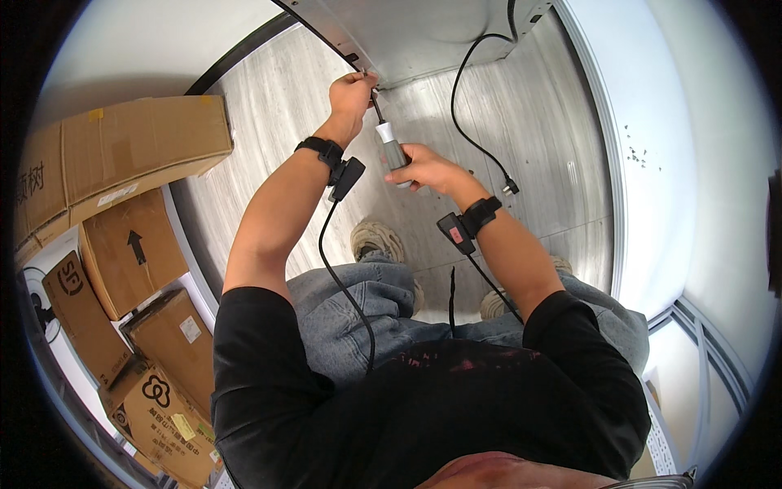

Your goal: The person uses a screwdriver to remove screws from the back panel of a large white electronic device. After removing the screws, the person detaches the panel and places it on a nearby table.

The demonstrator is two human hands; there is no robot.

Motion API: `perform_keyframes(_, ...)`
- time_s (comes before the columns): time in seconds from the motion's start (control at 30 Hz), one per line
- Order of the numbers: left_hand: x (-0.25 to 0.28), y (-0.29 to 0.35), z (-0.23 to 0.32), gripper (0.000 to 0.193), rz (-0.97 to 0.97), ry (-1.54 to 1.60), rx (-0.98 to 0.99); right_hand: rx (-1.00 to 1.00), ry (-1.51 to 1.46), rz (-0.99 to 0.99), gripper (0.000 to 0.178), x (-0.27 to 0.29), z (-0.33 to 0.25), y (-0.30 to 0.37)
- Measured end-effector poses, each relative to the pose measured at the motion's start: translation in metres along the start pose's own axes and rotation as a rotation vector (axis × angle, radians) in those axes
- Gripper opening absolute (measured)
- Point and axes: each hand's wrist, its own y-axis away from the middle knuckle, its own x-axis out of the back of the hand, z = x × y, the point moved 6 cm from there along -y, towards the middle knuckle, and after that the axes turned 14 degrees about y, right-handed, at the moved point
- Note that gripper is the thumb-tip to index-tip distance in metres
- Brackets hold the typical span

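Note:
My right hand (419, 169) is closed round the grey and white handle of a screwdriver (392, 147). The dark shaft points away from me, up to the lower edge of a grey metal panel (423, 41). Beside the shaft's far end, my left hand (353, 96) pinches at the panel's lower corner. What its fingertips hold, if anything, is too small to make out. Black straps with small boxes and cables sit on both wrists.
A black power cord (454, 98) hangs from the panel, its plug (511, 187) lying on the grey wood-look floor (562, 147). Cardboard boxes (147, 147) are stacked at the left. A white wall (652, 122) stands at the right.

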Motion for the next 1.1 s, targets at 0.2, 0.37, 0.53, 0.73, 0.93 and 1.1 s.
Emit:
perform_keyframes(0.2,-0.001,0.002,0.001,0.011,0.000,-0.033,-0.021,0.013,-0.377,-0.040,0.044,-0.005,-0.002,0.004)
perform_keyframes(0.37,-0.003,0.003,0.001,0.013,0.012,-0.010,-0.016,0.081,-0.402,-0.087,0.043,-0.003,0.008,-0.002)
perform_keyframes(0.53,0.000,0.001,0.002,0.019,0.056,-0.059,-0.017,0.027,-0.142,0.021,0.044,-0.002,0.003,0.000)
perform_keyframes(0.73,0.000,0.000,0.001,0.023,0.082,-0.103,-0.040,0.011,-0.026,0.095,0.042,-0.003,0.002,-0.001)
perform_keyframes(0.93,-0.002,0.006,0.001,0.019,0.095,-0.042,-0.037,0.044,-0.071,0.104,0.039,-0.007,0.006,-0.004)
perform_keyframes(1.1,-0.005,0.010,-0.006,0.016,0.079,-0.051,-0.016,0.000,-0.073,0.113,0.035,-0.006,0.013,0.003)
